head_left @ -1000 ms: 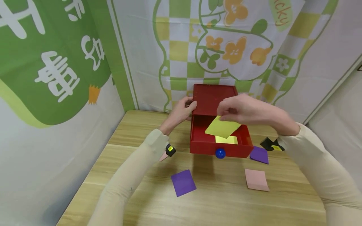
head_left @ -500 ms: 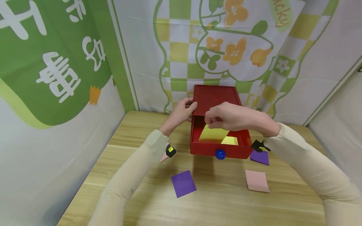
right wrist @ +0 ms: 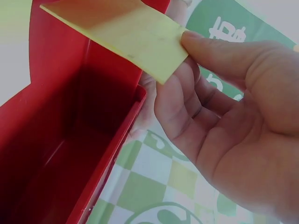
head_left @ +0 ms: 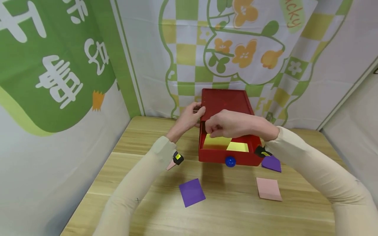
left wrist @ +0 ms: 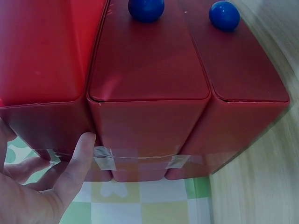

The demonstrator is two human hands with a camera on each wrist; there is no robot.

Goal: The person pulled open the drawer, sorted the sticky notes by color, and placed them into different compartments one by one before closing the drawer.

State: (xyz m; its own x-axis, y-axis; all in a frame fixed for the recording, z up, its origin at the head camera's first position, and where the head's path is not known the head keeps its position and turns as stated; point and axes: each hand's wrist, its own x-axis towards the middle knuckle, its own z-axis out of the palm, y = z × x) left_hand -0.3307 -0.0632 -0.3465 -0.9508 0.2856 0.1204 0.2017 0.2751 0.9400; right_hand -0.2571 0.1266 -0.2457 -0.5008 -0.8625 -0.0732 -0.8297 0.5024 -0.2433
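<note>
While the left hand (head_left: 188, 117) loosely touches a cabinet (head_left: 222, 101), a yellow sheet (head_left: 216, 142) hangs beneath the right hand (head_left: 228, 124) pinching it.

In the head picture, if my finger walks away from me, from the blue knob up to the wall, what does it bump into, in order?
Blue knob → yellow paper → right hand pinching it → red box top → patterned wall cloth.
</note>
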